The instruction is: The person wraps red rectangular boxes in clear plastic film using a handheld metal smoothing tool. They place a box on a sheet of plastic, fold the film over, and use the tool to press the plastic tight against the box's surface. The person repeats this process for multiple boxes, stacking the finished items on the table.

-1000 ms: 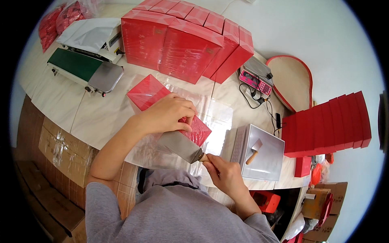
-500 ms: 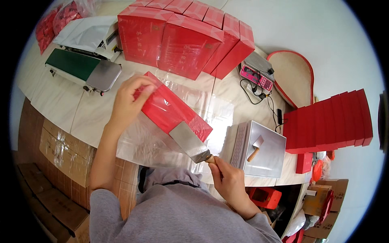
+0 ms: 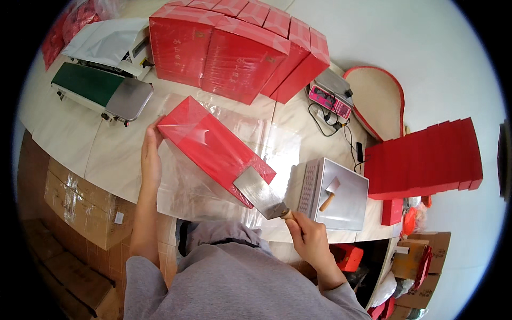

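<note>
So, bench (image 3: pixel 114 160): before you, carrying the red box (image 3: pixel 208 141).
Red box: between your hands, long axis slanting from far left to near right.
Left hand (image 3: pixel 152 146): your fingers, extended and uncurled, rest against its far-left end.
Right hand (image 3: pixel 310 237): nearer the opposite end, fingers closed around the metal scraper (image 3: pixel 260 193) by its wooden handle.
Metal scraper: blade overlaps the near-right end; pressure unclear.

Your right hand (image 3: pixel 309 238) hides most of scraper handle (image 3: pixel 289 215). Scraper blade (image 3: pixel 260 191) covers part of red box (image 3: pixel 210 144). Your grey shirt (image 3: pixel 234 277) cut off by lower edge. Keys (image 3: pixel 343 111) on pink device (image 3: pixel 326 100) too small to read.
</note>
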Motion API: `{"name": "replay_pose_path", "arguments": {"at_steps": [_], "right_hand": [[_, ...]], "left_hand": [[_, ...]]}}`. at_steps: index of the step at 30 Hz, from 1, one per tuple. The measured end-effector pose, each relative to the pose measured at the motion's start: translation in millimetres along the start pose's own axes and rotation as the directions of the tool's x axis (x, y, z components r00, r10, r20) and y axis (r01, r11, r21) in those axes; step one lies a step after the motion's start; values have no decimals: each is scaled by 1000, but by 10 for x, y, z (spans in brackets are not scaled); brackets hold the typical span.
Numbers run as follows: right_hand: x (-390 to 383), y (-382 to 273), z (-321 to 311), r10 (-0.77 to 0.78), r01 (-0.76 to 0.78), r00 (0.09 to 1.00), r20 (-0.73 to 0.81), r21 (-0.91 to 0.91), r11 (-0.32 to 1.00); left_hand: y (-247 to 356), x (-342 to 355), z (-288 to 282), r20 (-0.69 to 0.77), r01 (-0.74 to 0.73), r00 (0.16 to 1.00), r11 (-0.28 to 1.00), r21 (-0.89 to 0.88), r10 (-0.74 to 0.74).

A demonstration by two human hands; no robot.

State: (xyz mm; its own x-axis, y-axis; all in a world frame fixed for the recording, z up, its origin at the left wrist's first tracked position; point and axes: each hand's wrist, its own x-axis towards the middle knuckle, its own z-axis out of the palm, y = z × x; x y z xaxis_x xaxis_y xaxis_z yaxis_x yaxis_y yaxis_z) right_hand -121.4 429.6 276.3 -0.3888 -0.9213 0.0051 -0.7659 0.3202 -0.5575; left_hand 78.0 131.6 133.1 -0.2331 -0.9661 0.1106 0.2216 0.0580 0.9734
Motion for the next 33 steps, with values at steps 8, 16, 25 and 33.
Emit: {"name": "replay_pose_path", "arguments": {"at_steps": [8, 16, 25, 33], "right_hand": [[370, -163, 134, -303, 312, 940, 153, -32, 950], [966, -422, 384, -297, 341, 936, 187, -279, 898], [1526, -807, 761, -423, 434, 897, 130, -448, 782], [1912, -1077, 942, -471, 489, 867, 166, -472, 734]], "left_hand": [[-102, -80, 71, -62, 111, 992, 993, -36, -113], [-81, -57, 31, -14, 73, 997, 997, -4, -73], [-121, -109, 34, -47, 31, 999, 996, 87, -27], [-133, -129, 63, -61, 18, 998, 985, 170, -7]]}}
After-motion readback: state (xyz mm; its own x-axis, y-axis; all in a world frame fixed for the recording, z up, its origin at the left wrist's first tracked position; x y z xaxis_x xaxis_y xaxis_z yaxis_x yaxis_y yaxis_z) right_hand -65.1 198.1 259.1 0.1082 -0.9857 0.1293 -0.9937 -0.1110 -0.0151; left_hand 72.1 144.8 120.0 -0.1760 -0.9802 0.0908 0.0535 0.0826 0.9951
